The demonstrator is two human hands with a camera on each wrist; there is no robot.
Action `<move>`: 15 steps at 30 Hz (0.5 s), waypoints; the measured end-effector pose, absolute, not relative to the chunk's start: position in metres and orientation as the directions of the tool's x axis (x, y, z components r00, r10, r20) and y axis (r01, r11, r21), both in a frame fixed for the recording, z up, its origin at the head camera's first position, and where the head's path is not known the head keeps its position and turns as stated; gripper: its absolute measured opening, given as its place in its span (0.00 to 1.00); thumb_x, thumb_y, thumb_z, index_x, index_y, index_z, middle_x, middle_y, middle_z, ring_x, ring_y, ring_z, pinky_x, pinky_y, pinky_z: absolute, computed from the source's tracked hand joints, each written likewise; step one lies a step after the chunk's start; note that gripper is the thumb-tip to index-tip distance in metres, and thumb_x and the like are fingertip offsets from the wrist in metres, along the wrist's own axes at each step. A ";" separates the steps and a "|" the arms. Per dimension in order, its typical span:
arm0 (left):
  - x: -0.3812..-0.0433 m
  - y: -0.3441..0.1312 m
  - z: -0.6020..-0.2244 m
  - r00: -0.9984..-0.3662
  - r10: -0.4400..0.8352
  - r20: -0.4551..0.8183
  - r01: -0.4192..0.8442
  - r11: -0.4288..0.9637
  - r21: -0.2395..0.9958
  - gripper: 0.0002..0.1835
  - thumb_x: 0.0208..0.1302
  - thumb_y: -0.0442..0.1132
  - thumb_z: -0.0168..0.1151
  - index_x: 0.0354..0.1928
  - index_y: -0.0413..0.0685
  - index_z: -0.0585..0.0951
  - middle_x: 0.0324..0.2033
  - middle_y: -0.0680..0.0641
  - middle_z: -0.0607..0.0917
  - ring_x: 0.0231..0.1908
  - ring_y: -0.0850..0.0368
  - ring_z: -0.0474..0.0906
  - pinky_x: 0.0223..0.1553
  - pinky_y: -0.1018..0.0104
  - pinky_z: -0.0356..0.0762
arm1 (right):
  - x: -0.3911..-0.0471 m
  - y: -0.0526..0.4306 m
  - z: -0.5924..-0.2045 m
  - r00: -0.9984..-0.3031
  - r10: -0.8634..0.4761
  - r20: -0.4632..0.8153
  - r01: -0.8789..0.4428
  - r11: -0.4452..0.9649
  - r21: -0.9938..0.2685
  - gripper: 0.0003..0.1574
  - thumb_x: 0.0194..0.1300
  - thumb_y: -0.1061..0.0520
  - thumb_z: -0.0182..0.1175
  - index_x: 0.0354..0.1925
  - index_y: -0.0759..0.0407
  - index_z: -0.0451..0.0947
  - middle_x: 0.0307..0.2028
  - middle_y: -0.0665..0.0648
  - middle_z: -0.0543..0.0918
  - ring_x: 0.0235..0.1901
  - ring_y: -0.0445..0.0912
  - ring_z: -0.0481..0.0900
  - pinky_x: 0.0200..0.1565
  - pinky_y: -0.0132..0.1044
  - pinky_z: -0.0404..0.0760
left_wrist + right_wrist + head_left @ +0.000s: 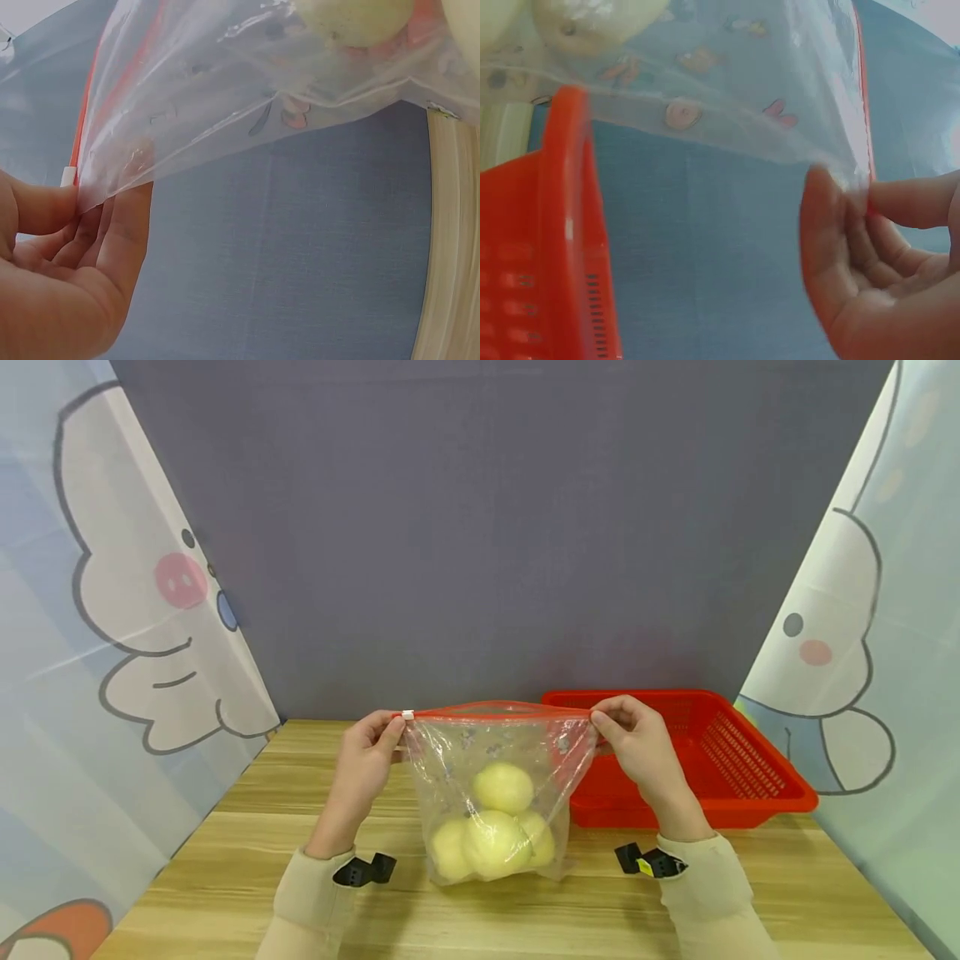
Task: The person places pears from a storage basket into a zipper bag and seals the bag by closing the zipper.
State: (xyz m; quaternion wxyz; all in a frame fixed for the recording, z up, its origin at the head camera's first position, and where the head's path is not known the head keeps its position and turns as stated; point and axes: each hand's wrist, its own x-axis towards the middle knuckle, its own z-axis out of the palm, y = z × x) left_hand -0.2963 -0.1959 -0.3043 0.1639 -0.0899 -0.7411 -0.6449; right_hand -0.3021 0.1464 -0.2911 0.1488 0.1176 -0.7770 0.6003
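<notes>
A clear zip bag (450, 760) with a red zip strip stands upright on the table, and several round pale-yellow fruits (498, 843) lie in its lower part. My left hand (366, 760) pinches the bag's top left corner, beside the white slider (407, 715). At the opposite top corner, the thumb and fingers of my right hand (637, 743) pinch the end of the red strip. Between both hands the mouth is stretched wide, its two red edges slightly parted in the middle. The left wrist view shows the slider (69, 176) right by the thumb. Small printed pictures (682, 114) mark the plastic.
A red plastic basket (750, 810) with slotted walls stands on the right, behind my right hand and partly behind the bag. The wood-grain table (285, 810) ends at a grey backdrop (480, 527). Cartoon-printed curtains (45, 635) hang on both sides.
</notes>
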 end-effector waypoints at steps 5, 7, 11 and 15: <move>-0.296 -0.195 -0.305 -0.929 -0.105 0.355 0.337 0.155 0.929 0.11 0.77 0.33 0.55 0.48 0.29 0.81 0.36 0.40 0.82 0.33 0.58 0.82 0.38 0.65 0.87 | -0.295 0.138 -0.286 -0.900 0.014 0.436 -0.388 0.433 -0.814 0.15 0.75 0.58 0.60 0.54 0.66 0.77 0.46 0.63 0.82 0.42 0.53 0.80 0.43 0.36 0.86; -0.297 -0.194 -0.305 -0.928 -0.110 0.356 0.338 0.153 0.929 0.11 0.77 0.33 0.55 0.48 0.29 0.81 0.35 0.39 0.82 0.33 0.58 0.81 0.38 0.65 0.88 | -0.294 0.134 -0.283 -0.882 0.011 0.472 -0.401 0.511 -0.760 0.15 0.75 0.58 0.60 0.54 0.64 0.78 0.48 0.62 0.82 0.45 0.54 0.79 0.45 0.38 0.84; -0.298 -0.193 -0.305 -0.926 -0.110 0.360 0.344 0.141 0.928 0.11 0.77 0.32 0.55 0.48 0.29 0.81 0.35 0.39 0.82 0.33 0.58 0.81 0.36 0.66 0.87 | -0.294 0.126 -0.273 -0.853 -0.021 0.522 -0.430 0.594 -0.680 0.14 0.73 0.59 0.61 0.54 0.63 0.78 0.48 0.60 0.82 0.47 0.53 0.78 0.50 0.46 0.81; -0.299 -0.193 -0.304 -0.927 -0.104 0.361 0.347 0.130 0.929 0.11 0.77 0.32 0.55 0.47 0.28 0.81 0.34 0.42 0.82 0.32 0.58 0.81 0.36 0.66 0.87 | -0.292 0.113 -0.259 -0.839 -0.087 0.538 -0.456 0.653 -0.605 0.16 0.72 0.57 0.61 0.54 0.62 0.79 0.49 0.60 0.80 0.50 0.56 0.75 0.52 0.53 0.77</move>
